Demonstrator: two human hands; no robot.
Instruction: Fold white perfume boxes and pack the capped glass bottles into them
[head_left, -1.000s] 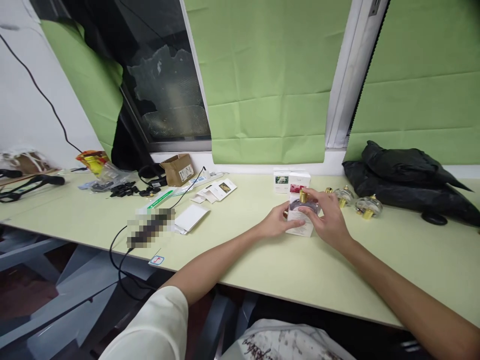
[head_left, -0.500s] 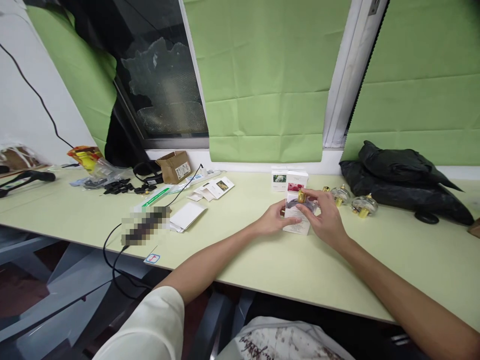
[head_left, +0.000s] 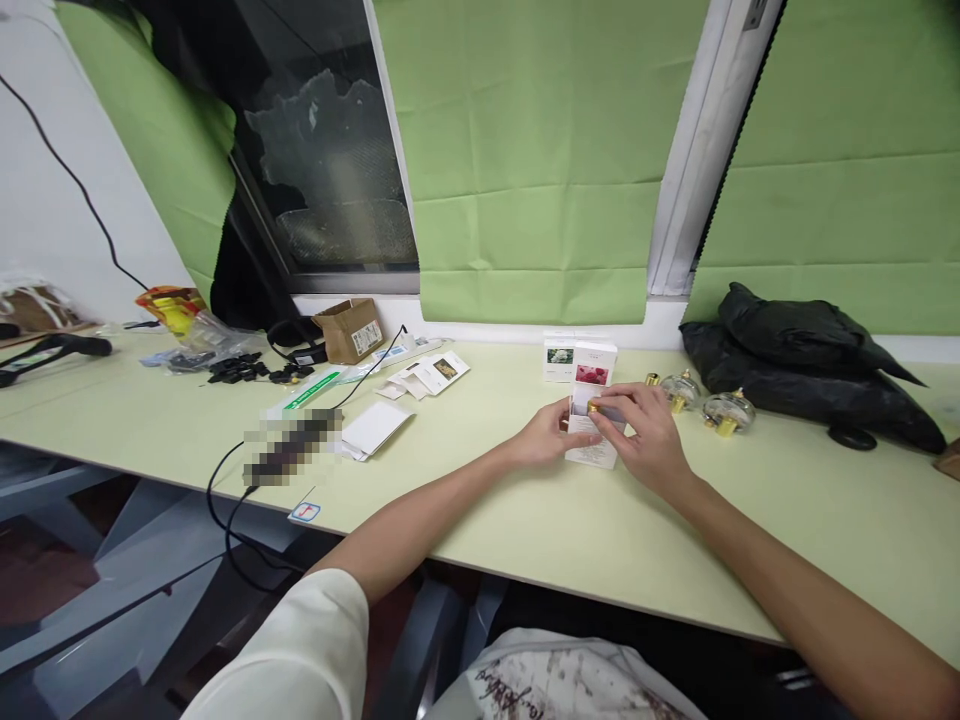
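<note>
Green blinds (head_left: 532,160) back a pale green table (head_left: 525,520). At its middle, the left hand (head_left: 544,440) grips the left side of an upright white box (head_left: 592,452), while the right hand (head_left: 645,435) pinches a gold-capped bottle (head_left: 604,410) at the box's open top. Two more white boxes (head_left: 581,362) stand just behind; two glass bottles (head_left: 705,400) lie to the right, near a black bag (head_left: 810,360).

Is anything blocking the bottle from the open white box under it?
Nothing visible. The right hand holds the gold-capped bottle right at the white box, which the left hand steadies.
</note>
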